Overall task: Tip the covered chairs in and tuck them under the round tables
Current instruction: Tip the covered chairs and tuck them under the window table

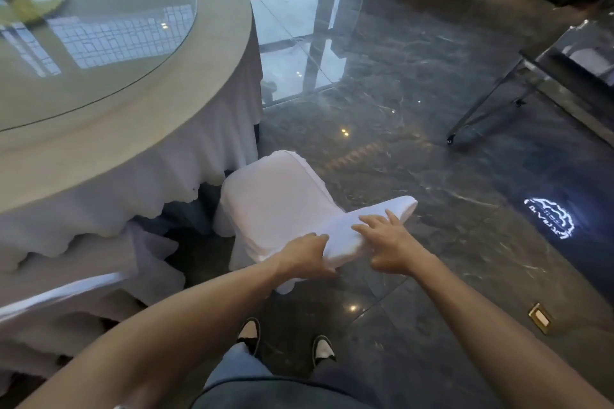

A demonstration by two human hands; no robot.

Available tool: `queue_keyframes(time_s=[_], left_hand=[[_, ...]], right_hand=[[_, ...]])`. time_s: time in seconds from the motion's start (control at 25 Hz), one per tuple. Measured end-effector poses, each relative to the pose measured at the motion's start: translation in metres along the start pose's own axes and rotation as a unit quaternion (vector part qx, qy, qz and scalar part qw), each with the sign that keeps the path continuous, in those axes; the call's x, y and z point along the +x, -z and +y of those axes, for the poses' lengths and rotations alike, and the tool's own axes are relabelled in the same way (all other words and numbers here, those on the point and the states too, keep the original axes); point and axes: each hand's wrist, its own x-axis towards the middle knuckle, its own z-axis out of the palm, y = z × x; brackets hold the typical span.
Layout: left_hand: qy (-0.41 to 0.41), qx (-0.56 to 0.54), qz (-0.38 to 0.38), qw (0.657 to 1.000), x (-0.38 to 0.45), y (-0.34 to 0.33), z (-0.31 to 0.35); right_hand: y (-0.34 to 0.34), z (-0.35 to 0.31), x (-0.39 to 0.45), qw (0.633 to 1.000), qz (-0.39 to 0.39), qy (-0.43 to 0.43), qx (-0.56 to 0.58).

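Marble floor (415,109) is lying under the chair (275,196), its backrest running 8-to-2 while the left hand (305,254) is clasping it, the right hand (388,247) resting open, and the desk (212,53) waiting at 10.

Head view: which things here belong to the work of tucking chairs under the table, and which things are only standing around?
Belong to the job:
- white covered chair, both hands on its backrest
- left hand
- right hand
- round table with white cloth
- second covered chair, lower left

Just there:
- metal-framed cart
- brass floor socket
- projected logo on the floor
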Motion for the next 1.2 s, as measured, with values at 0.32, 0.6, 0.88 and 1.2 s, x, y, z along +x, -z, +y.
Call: queue_keyframes(time_s=[0.32,0.6,0.88,1.2], left_hand=[[0.108,0.045,0.118,0.986,0.022,-0.041,0.048],[0.178,0.051,0.152,0.971,0.0,-0.021,0.023],[0.242,0.058,0.194,0.949,-0.035,0.004,-0.04],[0.27,0.079,0.187,0.941,-0.078,0.047,-0.127]], right_hand=[[-0.013,0.07,0.028,0.989,0.076,-0.035,0.119],[-0.021,0.032,0.05,0.974,0.14,0.018,0.175],[-0.013,-0.047,0.085,0.962,0.152,0.036,0.225],[0.021,-0.14,0.135,0.965,0.131,0.055,0.221]])
